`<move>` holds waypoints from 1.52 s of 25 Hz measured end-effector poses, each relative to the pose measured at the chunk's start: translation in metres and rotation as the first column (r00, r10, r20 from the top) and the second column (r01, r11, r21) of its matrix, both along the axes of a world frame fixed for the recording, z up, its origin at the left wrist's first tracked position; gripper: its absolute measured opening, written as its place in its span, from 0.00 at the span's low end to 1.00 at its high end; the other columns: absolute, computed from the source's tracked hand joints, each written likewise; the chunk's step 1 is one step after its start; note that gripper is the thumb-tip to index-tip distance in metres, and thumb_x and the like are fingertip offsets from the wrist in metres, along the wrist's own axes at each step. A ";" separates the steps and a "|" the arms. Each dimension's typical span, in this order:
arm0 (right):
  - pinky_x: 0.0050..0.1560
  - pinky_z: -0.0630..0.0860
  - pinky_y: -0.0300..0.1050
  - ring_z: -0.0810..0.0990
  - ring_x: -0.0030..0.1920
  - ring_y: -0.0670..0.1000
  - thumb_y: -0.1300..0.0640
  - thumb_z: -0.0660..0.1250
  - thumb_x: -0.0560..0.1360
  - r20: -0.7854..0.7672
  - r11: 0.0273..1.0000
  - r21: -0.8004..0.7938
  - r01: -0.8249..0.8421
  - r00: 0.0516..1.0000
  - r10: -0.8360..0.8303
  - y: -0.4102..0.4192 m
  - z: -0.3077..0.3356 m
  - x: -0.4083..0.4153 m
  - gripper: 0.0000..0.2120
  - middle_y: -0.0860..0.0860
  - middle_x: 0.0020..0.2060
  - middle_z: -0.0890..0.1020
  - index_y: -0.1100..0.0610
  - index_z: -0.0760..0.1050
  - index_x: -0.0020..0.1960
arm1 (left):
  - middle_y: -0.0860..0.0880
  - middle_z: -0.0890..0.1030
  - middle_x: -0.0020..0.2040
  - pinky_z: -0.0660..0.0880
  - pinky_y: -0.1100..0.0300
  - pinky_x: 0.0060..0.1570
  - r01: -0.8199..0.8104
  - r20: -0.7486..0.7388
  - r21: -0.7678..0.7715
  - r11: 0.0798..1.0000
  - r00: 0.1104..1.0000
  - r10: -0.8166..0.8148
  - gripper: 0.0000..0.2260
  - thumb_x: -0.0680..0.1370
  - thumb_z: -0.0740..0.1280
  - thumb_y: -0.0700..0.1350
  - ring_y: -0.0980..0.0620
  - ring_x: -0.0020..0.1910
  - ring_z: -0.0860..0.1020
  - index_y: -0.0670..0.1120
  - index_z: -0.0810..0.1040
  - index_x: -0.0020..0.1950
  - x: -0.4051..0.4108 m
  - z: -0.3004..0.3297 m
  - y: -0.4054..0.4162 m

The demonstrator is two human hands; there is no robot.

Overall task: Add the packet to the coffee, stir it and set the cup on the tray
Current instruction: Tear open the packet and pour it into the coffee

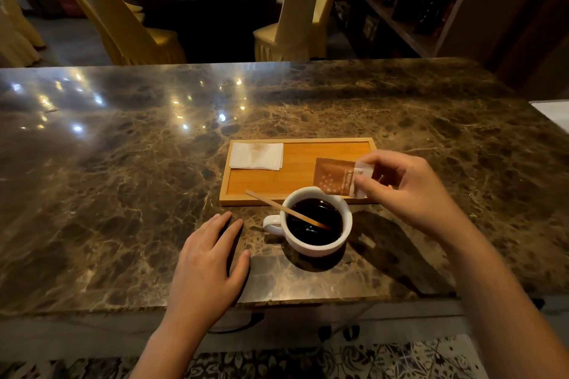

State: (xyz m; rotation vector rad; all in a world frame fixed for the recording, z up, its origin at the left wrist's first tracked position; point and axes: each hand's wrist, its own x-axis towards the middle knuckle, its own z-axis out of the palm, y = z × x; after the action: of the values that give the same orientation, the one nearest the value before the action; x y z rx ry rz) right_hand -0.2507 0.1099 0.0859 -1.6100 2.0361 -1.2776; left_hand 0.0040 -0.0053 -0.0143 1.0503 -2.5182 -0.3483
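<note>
Left hand flat, fingers spread, on surface beside cup. Right hand pinches brown packet over cup rim, before tray. Packet print unreadable.

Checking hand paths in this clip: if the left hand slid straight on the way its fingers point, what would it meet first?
Probably the wooden tray's near left corner; the left hand lies flat on the counter, the cup just right of that line.

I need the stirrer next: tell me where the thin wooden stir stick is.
The thin wooden stir stick leans in the white ceramic cup at centre, its tip in the coffee, its upper end over the wooden tray's near-left edge.
</note>
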 end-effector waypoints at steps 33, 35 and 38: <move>0.25 0.72 0.31 0.76 0.26 0.40 0.63 0.68 0.72 0.818 0.920 0.027 0.391 0.520 -0.245 -0.013 -0.034 -0.019 0.05 0.49 0.32 0.82 0.53 0.78 0.42 | 0.43 0.73 0.66 0.65 0.48 0.63 -0.011 0.012 -0.002 1.000 1.000 0.011 0.23 0.73 0.61 0.52 0.45 0.66 0.68 0.45 0.72 0.65 0.000 -0.001 0.001; 0.28 0.74 0.30 0.76 0.27 0.38 0.61 0.70 0.70 0.606 0.874 0.077 0.480 0.673 -0.423 -0.017 -0.039 -0.024 0.07 0.47 0.34 0.82 0.50 0.78 0.39 | 0.43 0.73 0.66 0.65 0.48 0.63 -0.009 0.010 -0.004 1.000 1.000 0.010 0.23 0.73 0.60 0.53 0.45 0.66 0.69 0.45 0.72 0.65 0.000 -0.001 0.001; 0.35 0.74 0.35 0.80 0.38 0.41 0.59 0.72 0.70 0.395 0.834 0.091 0.545 0.749 -0.532 -0.024 -0.051 -0.032 0.04 0.47 0.38 0.82 0.51 0.79 0.40 | 0.42 0.74 0.66 0.65 0.48 0.63 -0.005 0.008 -0.005 1.000 1.000 0.005 0.23 0.73 0.58 0.54 0.45 0.66 0.69 0.44 0.72 0.65 0.000 -0.001 0.001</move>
State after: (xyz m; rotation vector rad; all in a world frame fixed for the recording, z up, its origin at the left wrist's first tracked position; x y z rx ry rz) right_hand -0.2829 0.0864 0.0352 -0.6596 2.2715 -1.6594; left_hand 0.0041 -0.0045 -0.0151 1.0572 -2.5217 -0.3372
